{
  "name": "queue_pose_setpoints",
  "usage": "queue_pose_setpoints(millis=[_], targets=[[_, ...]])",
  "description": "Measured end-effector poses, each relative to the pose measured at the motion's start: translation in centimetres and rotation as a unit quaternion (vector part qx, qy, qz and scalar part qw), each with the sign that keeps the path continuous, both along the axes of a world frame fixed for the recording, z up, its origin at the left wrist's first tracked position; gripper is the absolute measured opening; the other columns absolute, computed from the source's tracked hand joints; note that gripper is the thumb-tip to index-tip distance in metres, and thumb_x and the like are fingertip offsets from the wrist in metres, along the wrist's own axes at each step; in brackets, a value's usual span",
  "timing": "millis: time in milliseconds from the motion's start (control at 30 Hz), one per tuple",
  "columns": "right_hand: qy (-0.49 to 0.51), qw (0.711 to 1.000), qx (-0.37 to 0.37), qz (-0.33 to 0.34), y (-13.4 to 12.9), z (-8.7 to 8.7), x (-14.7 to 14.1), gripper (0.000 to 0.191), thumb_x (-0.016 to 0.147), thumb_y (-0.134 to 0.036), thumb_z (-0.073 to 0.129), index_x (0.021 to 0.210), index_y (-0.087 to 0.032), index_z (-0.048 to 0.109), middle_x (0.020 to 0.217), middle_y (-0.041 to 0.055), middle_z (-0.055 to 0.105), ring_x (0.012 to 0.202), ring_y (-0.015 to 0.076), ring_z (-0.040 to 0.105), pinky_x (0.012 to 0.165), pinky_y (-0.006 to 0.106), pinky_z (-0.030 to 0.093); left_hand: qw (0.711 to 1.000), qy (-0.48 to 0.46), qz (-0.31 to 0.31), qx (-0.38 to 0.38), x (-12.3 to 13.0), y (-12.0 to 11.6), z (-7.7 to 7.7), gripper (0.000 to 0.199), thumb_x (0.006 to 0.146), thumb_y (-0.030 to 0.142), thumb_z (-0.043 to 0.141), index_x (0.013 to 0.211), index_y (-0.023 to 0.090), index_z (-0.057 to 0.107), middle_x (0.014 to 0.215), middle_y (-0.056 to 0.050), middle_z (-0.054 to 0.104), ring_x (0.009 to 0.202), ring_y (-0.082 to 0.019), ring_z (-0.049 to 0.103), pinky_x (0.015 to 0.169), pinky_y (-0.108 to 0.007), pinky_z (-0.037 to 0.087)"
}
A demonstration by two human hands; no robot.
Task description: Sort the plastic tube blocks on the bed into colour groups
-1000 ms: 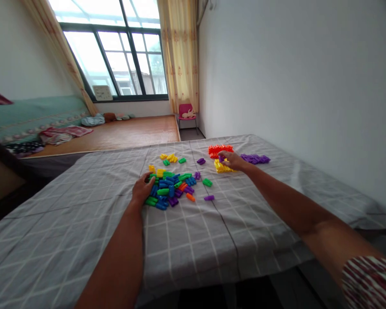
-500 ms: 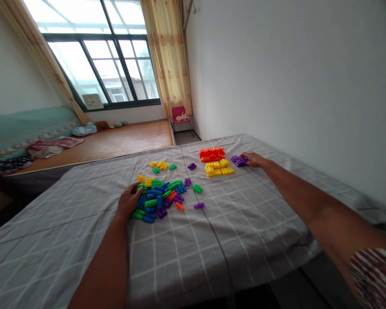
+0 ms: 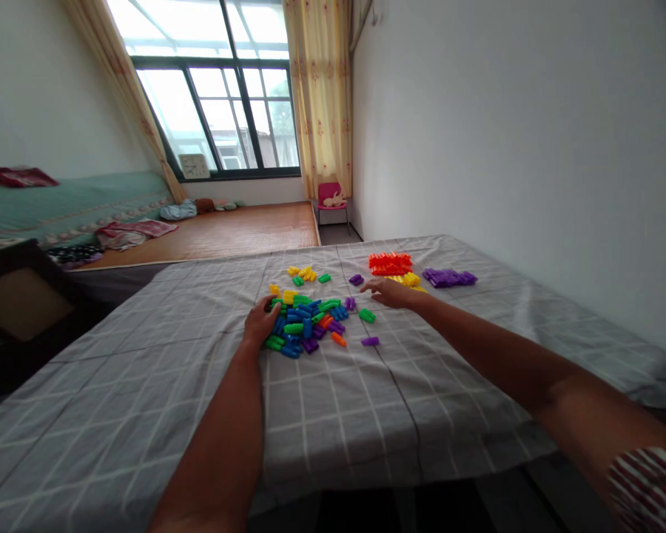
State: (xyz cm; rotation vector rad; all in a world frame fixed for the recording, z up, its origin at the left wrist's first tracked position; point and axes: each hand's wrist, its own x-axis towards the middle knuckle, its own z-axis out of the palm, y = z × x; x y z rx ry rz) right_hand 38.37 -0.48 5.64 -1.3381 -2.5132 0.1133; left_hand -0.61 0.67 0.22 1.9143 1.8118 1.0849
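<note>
A mixed pile of plastic toy building blocks (image 3: 293, 329) in blue, green, purple and orange lies on the cloth. My left hand (image 3: 262, 320) rests against its left edge, thumb and fingers apart. My right hand (image 3: 389, 292) reaches over the cloth, fingers stretched leftward and empty. Closest to its fingertips are a purple block (image 3: 356, 280) and another purple block (image 3: 349, 303). Behind that hand stands a red block stack (image 3: 389, 263), with yellow blocks (image 3: 411, 279) partly hidden by the hand. A row of purple blocks (image 3: 449, 277) lies to the right.
Loose yellow blocks (image 3: 307, 274), a green block (image 3: 367, 315) and an orange block (image 3: 338, 339) are scattered around the pile. The grey checked cloth (image 3: 333, 414) covers the table, beside a white wall (image 3: 510, 133). A pink chair (image 3: 331, 194) stands beyond.
My right hand has let go of the purple blocks on the right and moved left, past the yellow ones. My left hand stays by the pile. The view has turned slightly left.
</note>
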Motion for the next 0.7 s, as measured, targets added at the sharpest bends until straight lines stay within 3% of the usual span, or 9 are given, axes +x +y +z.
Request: queue_pose_setpoints(millis=[67, 167, 367, 467, 567, 700], targets=[[-0.01, 1.0, -0.005, 0.012, 0.0, -0.4, -3.0, 0.033, 0.092, -0.035, 0.058, 0.12, -0.018, 0.06, 0.122, 0.0094, 0.06, 0.103, 0.0207, 0.061, 0.089, 0.041, 0.052, 1.0, -0.006, -0.006, 0.0, 0.1, -0.2, 0.0, 0.045, 0.084, 0.04, 0.053, 0.123, 0.018, 0.061, 0.113, -0.008, 0.07, 0.099, -0.021, 0.065, 0.089, -0.032, 0.05], [-0.02, 1.0, -0.01, 0.015, 0.2, -0.6, -5.3, 0.036, 0.093, -0.037, 0.056, 0.123, -0.017, 0.057, 0.124, 0.0094, 0.058, 0.104, 0.0212, 0.06, 0.087, 0.042, 0.053, 1.0, -0.01, -0.009, 0.005, 0.2, -0.4, 0.1, 0.043, 0.084, 0.038, 0.053, 0.121, 0.019, 0.062, 0.113, -0.007, 0.07, 0.099, -0.02, 0.065, 0.089, -0.032, 0.05], [-0.025, 0.999, -0.001, -0.021, 0.4, 0.0, -4.1, 0.039, 0.094, -0.04, 0.054, 0.123, -0.014, 0.057, 0.121, 0.009, 0.059, 0.103, 0.0193, 0.06, 0.09, 0.041, 0.052, 1.0, -0.006, -0.01, 0.008, 0.0, 0.0, -0.3, 0.045, 0.084, 0.041, 0.052, 0.122, 0.019, 0.062, 0.112, -0.008, 0.07, 0.097, -0.02, 0.065, 0.088, -0.032, 0.05], [-0.023, 0.999, 0.001, -0.043, 0.5, 0.4, -1.0, 0.029, 0.09, -0.032, 0.061, 0.115, -0.018, 0.064, 0.115, 0.0087, 0.065, 0.099, 0.0211, 0.062, 0.086, 0.037, 0.052, 1.0, -0.001, -0.012, 0.01, -0.3, 0.1, -0.3, 0.047, 0.083, 0.043, 0.052, 0.123, 0.018, 0.062, 0.111, -0.008, 0.07, 0.096, -0.021, 0.066, 0.086, -0.032, 0.051], [-0.023, 0.995, 0.02, -0.098, 0.9, 0.8, 4.3, 0.023, 0.086, -0.02, 0.06, 0.106, -0.016, 0.071, 0.106, 0.0095, 0.071, 0.1, 0.0205, 0.063, 0.088, 0.031, 0.048, 1.0, 0.005, -0.008, 0.002, -0.4, 0.1, -0.1, 0.049, 0.083, 0.044, 0.052, 0.123, 0.018, 0.061, 0.11, -0.008, 0.071, 0.097, -0.021, 0.066, 0.087, -0.032, 0.051], [0.008, 0.954, 0.027, -0.298, 1.1, 1.4, 14.0, 0.029, 0.085, -0.021, 0.058, 0.112, -0.015, 0.067, 0.107, 0.009, 0.072, 0.099, 0.0192, 0.065, 0.083, 0.025, 0.047, 1.0, 0.016, 0.003, -0.007, -0.5, 0.2, 0.3, 0.047, 0.082, 0.045, 0.053, 0.121, 0.021, 0.062, 0.107, -0.007, 0.072, 0.096, -0.022, 0.067, 0.087, -0.033, 0.051]])
